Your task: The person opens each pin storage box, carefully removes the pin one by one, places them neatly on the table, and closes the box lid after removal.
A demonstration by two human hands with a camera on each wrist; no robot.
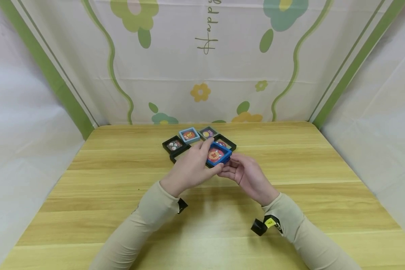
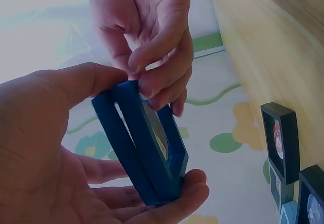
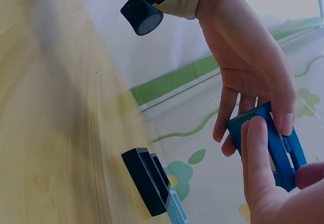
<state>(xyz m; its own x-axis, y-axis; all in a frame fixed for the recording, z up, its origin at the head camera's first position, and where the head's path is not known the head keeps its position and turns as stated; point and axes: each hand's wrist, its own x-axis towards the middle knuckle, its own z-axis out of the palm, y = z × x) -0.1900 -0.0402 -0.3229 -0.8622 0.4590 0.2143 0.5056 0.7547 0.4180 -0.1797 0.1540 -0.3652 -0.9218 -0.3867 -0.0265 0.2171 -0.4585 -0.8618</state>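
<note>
Item, my left hand (image 1: 193, 165): thumb on one edge, fingers on the opposite edge, spread only as far as the object between them, a square blue frame (image 2: 144, 145), apparently plastic. A hold by the rims, presumably to keep its face clear of my palm.

Item, my right hand (image 1: 251, 176): fingers bent in at the frame's free corner. Whether they pinch it or merely touch it, I cannot make out; the left seems to do the steadying, leaving that corner to the right.

Item, the frame itself: raised above the table, tilted, a slit showing along its side. Inside, a round red-and-gold piece (image 1: 214, 154).

Beyond my hands, lying close together, likely grouped to stay within reach: one square black frame (image 1: 174, 144) at left; a second black-edged piece (image 1: 173, 157), part-hidden by my left hand; one light-blue frame (image 1: 189, 135); one grey frame (image 1: 207, 132); one further black frame (image 1: 230, 144) just behind the blue.

Beneath all: a pale wood-grain tabletop (image 1: 307, 161).
</note>
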